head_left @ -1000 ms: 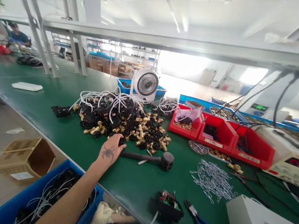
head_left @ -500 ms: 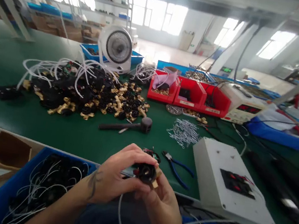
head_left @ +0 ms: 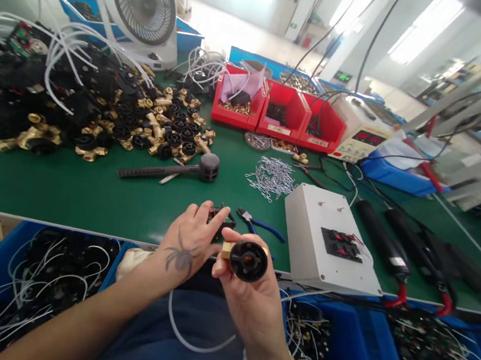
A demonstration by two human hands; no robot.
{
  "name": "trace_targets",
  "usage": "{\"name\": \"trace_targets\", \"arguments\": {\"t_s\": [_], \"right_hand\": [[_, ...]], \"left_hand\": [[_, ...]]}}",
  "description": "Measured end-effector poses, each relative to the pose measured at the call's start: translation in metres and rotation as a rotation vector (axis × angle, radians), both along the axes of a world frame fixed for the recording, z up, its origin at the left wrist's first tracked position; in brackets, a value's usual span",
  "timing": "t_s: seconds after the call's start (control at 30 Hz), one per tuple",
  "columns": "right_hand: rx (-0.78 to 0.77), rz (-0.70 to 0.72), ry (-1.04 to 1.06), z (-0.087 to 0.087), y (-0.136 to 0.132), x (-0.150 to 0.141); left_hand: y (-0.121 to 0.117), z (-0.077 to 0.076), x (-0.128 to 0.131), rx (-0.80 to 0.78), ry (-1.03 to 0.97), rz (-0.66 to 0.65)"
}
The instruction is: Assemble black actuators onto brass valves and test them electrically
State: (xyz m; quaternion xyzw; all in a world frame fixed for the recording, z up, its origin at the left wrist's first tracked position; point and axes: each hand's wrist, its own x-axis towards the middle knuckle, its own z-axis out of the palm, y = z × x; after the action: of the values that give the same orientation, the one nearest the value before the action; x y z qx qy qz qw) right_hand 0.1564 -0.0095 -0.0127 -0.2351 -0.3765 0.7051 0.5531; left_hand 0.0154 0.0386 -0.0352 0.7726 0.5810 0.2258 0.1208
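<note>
My right hand [head_left: 255,294] is closed around a brass valve fitting [head_left: 227,251], whose round black plastic cap [head_left: 249,262] faces me. To its left, my left hand [head_left: 190,242] has its fingers bent over a small black housing with a circuit board [head_left: 226,222] at the table's front edge. The grip on that housing is partly hidden by the hand. A white cable [head_left: 188,343] hangs below in front of my lap; its upper end is hidden. Just beyond the right hand lie blue-handled cutters [head_left: 256,223].
A dark mallet [head_left: 177,172] and a heap of metal clips [head_left: 272,178] lie ahead. Brass valves [head_left: 156,128] and black housings are piled left. Red bins [head_left: 238,114], a fan [head_left: 146,2] and a grey test box [head_left: 326,245] stand around. Blue crates [head_left: 106,280] sit below the edge.
My hands were together around the brass valve and are now apart. The left has moved to the black housing, while the right keeps the valve. The whole view has shifted right and downward.
</note>
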Motion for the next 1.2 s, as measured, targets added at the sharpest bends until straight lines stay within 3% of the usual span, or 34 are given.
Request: {"name": "trace_targets", "arguments": {"t_s": [0.2, 0.37, 0.53, 0.63, 0.7, 0.8, 0.87, 0.93, 1.03, 1.1, 1.2], "right_hand": [[0.015, -0.037, -0.073, 0.000, -0.006, 0.003], [0.040, -0.027, -0.106, -0.001, -0.007, 0.002], [0.027, -0.011, -0.093, 0.001, -0.008, 0.000], [0.004, 0.003, -0.094, 0.002, -0.008, 0.001], [0.003, -0.001, -0.116, 0.001, -0.008, 0.001], [0.036, -0.033, -0.149, -0.001, -0.008, -0.001], [0.066, -0.064, -0.159, -0.002, -0.008, -0.003], [0.093, -0.105, -0.183, -0.002, -0.008, -0.004], [0.133, -0.197, -0.252, -0.001, -0.009, -0.004], [0.156, -0.282, -0.318, -0.001, -0.010, -0.003], [0.197, -0.381, -0.401, -0.002, -0.012, -0.003]], "left_hand": [[0.004, -0.010, -0.006, 0.021, -0.209, 0.085], [0.001, 0.004, -0.026, -0.132, -0.983, 0.069], [-0.010, 0.021, -0.026, -0.278, -1.353, 0.084], [-0.013, 0.024, -0.025, -0.290, -1.279, 0.110], [-0.013, 0.022, -0.025, -0.167, -1.014, 0.128], [-0.008, 0.013, -0.024, 0.053, -0.458, 0.190], [-0.004, 0.005, -0.021, 0.066, -0.194, 0.207], [-0.002, 0.000, -0.020, 0.046, -0.081, 0.188], [-0.007, 0.008, -0.022, 0.153, -0.187, 0.121], [-0.017, 0.022, -0.026, 0.223, -0.388, 0.026], [-0.034, 0.043, -0.029, 0.193, -0.627, -0.131]]}}
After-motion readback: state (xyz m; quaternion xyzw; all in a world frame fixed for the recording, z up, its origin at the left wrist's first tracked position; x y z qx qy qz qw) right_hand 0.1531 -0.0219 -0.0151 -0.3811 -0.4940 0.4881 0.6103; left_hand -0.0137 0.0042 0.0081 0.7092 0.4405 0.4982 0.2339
